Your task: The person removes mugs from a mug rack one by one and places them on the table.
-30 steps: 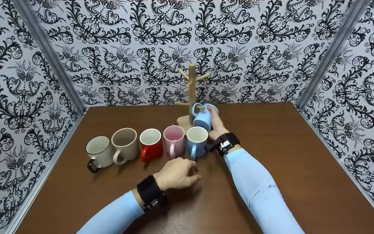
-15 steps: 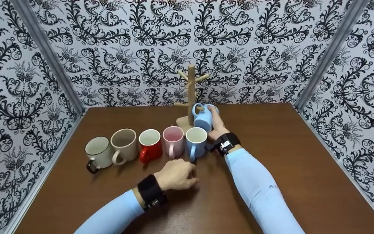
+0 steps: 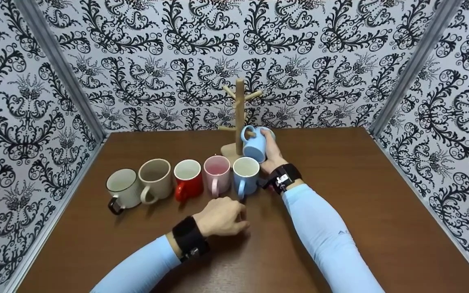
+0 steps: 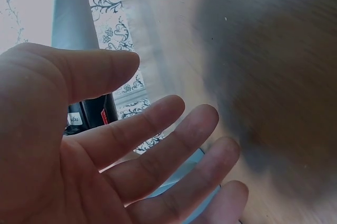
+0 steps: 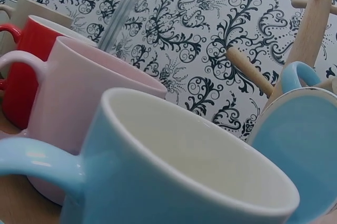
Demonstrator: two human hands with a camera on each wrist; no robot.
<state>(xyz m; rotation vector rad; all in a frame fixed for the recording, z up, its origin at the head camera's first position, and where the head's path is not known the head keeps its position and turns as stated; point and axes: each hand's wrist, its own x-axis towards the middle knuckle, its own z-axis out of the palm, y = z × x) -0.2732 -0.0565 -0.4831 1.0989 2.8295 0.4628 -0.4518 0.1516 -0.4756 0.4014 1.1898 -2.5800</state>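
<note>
My right hand (image 3: 273,154) grips a tilted light blue mug (image 3: 255,147) at the wooden mug tree (image 3: 239,116). A lower peg of the tree passes through the mug's handle. In the right wrist view the mug's round base (image 5: 300,145) faces the camera, its handle by the post. My left hand (image 3: 221,217) hovers over or rests on the table near the front of the mug row, holding nothing; the left wrist view shows its fingers (image 4: 158,166) loosely bent and apart. Just in front of the tree stands a second light blue mug (image 3: 246,175), upright.
Left of that blue mug runs a row of upright mugs: pink (image 3: 217,175), red (image 3: 188,179), beige (image 3: 155,179) and white with a black handle (image 3: 124,189). Patterned walls (image 3: 202,61) enclose the brown table (image 3: 340,183) at the back and sides.
The held blue mug has risen very slightly on the peg with my right hand. My left hand stays almost where it was, and the standing mugs have not moved.
</note>
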